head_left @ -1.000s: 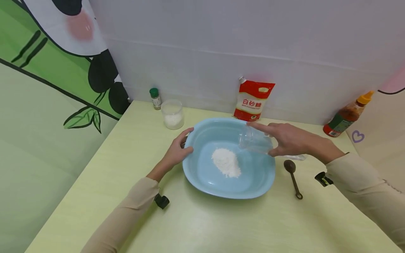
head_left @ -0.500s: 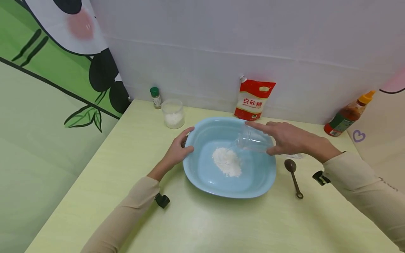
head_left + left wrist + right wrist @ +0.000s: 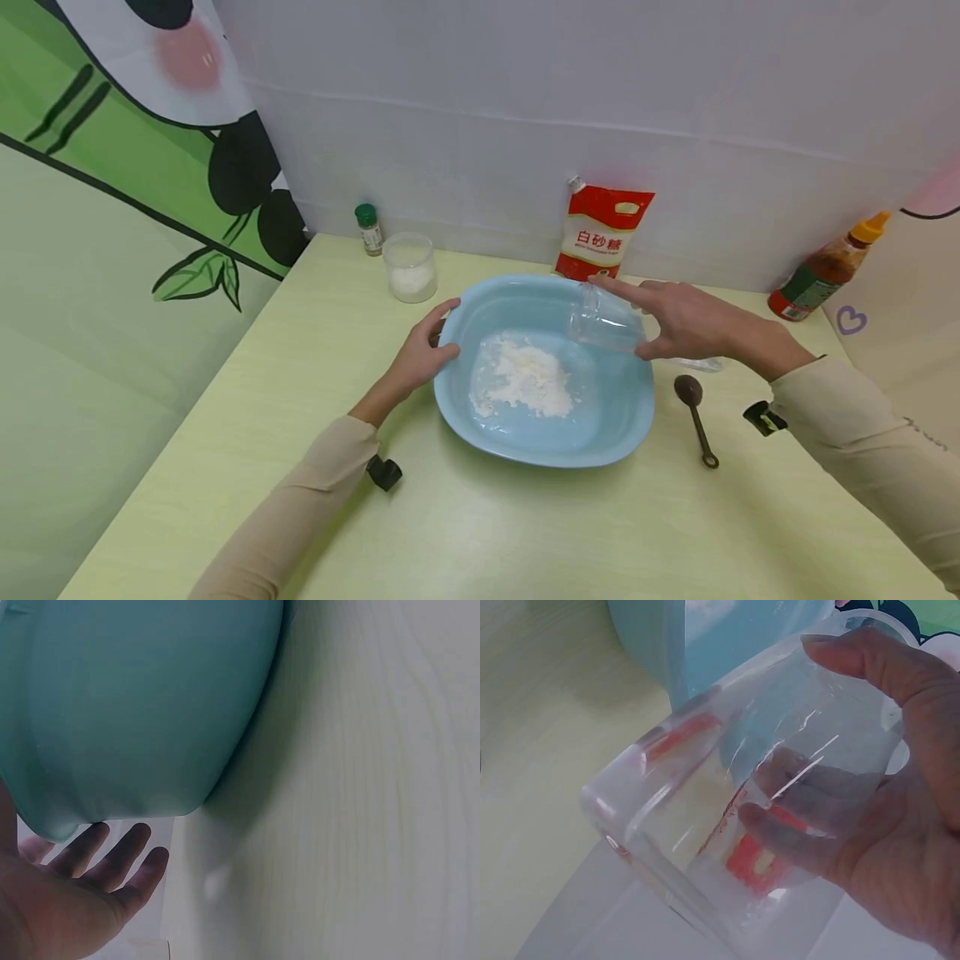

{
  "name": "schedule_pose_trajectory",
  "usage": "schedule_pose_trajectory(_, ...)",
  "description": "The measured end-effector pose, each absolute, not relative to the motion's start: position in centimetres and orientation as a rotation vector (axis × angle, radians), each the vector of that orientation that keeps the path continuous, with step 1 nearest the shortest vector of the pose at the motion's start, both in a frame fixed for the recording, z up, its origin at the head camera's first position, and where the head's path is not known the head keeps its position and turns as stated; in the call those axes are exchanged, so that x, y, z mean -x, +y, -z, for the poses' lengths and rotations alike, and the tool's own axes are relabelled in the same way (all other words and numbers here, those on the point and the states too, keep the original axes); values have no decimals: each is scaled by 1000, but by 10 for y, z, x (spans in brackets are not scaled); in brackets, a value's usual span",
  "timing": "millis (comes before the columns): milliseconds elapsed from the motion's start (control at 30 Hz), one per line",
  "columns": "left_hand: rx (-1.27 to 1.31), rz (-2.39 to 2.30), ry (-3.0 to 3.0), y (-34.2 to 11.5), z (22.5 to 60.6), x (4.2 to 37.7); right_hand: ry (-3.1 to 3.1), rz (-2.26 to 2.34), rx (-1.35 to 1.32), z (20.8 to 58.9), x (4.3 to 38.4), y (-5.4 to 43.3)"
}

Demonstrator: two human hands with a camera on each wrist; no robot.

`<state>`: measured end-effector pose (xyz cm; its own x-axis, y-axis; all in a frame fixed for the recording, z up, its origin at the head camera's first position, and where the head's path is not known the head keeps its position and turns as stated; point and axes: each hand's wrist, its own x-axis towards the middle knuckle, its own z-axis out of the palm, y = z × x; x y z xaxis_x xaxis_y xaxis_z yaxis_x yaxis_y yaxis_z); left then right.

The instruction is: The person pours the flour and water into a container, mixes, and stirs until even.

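A pale blue basin (image 3: 525,460) stands on the table with a patch of white powder (image 3: 534,382) on its bottom. Clear liquid spreads around the powder. On the basin's left side my left hand (image 3: 417,357) holds the rim, thumb over the edge and fingers against the outer wall (image 3: 120,712). My right hand (image 3: 686,321) grips a clear cup (image 3: 603,323), tilted with its mouth over the right part of the basin. In the right wrist view, thumb and fingers wrap the cup (image 3: 675,802) from opposite sides, the fingers showing through its wall.
Behind the basin stands a red and white sugar pouch (image 3: 600,233). A brown spoon (image 3: 699,425) lies to the right, with a sauce bottle (image 3: 817,275) beyond it. At back left are a green-capped spice jar (image 3: 370,231) and a glass of white granules (image 3: 411,273).
A thin stream came from the cup half a second ago; now liquid has spread left of the powder and the powder patch is wider. The right hand and cup have risen slightly.
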<state>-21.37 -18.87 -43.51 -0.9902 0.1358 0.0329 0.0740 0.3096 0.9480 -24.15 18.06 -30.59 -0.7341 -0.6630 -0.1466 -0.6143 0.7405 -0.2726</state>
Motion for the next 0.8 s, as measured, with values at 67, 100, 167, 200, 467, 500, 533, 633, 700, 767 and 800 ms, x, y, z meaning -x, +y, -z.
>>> schedule_pose_trajectory(67,-204,-1800,2502,-189,435,214,2706,302,1018,306,242,181)
schedule_pose_trajectory(100,-203,-1799,2503,-189,435,214,2705,304,1019,306,242,181)
schedule_pose_trajectory(167,-197,-1798,2504,-189,434,214,2705,308,1024,306,243,181)
schedule_pose_trajectory(200,-193,-1795,2505,-188,433,214,2706,310,1025,306,243,180)
schedule_pose_trajectory(467,-178,-1786,2504,-188,431,213,2701,272,1010,307,245,178)
schedule_pose_trajectory(500,-180,-1789,2505,-189,431,213,2701,267,1008,307,244,178)
schedule_pose_trajectory(533,-182,-1790,2506,-189,431,213,2699,264,1007,307,244,178)
schedule_pose_trajectory(633,-184,-1790,2511,-189,431,212,2694,256,1007,306,243,177)
schedule_pose_trajectory(700,-185,-1793,2510,-188,431,212,2693,255,1004,306,242,177)
schedule_pose_trajectory(767,-185,-1794,2508,-188,431,211,2690,256,998,305,242,176)
schedule_pose_trajectory(800,-186,-1797,2505,-188,431,211,2691,255,995,305,242,176)
